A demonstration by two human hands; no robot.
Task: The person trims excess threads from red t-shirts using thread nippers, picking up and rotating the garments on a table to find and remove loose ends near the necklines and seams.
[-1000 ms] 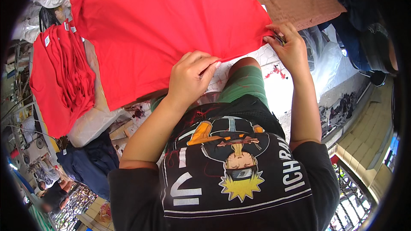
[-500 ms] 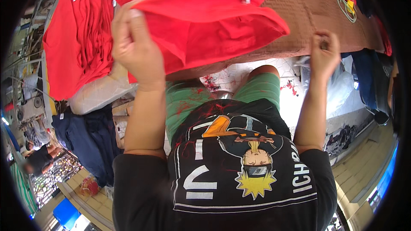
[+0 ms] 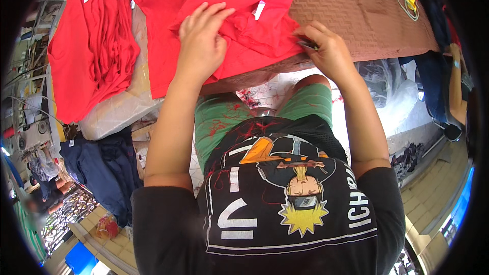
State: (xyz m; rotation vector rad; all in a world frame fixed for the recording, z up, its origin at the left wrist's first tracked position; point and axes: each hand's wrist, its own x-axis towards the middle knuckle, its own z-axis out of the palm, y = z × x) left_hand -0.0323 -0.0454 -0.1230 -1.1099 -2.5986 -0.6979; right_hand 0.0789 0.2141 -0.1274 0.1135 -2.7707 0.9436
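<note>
Red garment [image 3: 249,35] is lying rumpled on brown table [image 3: 367,15], long axis unclear. Left hand [image 3: 200,48] is resting on it, fingers spread; right hand [image 3: 328,48], gripping small dark tool [image 3: 308,45], is adjoining its right edge.

I see pale cord [image 3: 406,5] with yellow piece [image 3: 411,3] at my brown table's [image 3: 367,20] right end; clear plastic [image 3: 392,87] below that end; navy garments [image 3: 104,168] lower left of table.
</note>
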